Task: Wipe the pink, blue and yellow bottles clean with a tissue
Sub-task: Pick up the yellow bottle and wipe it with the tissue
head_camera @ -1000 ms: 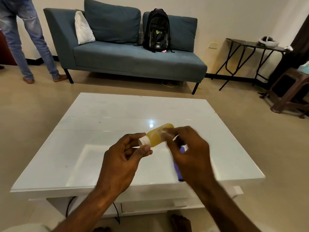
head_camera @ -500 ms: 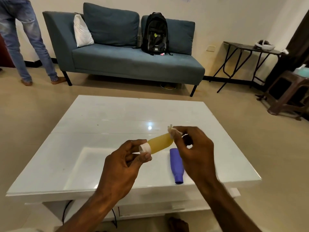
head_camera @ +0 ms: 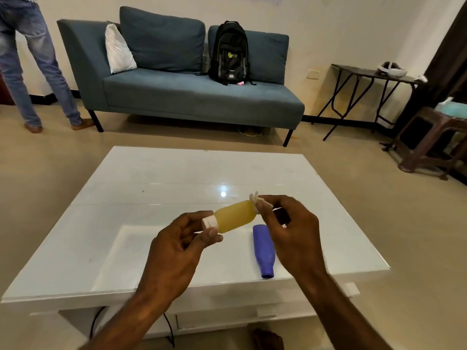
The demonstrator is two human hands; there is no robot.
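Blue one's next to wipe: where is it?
The blue bottle lies on the white table near its front edge, just under the right hand.

The bottle (head_camera: 235, 216) is translucent yellow with a white cap (head_camera: 209, 221), a white tissue (head_camera: 257, 203) at its base; the other bottle (head_camera: 263, 248), at four o'clock from it, is plain violet-blue. The table (head_camera: 151, 198) is glossy white, the sofa (head_camera: 177, 97) at twelve o'clock slate blue with a white pillow (head_camera: 118, 53) and a black backpack (head_camera: 231, 53), the floor (head_camera: 50, 160) beige.
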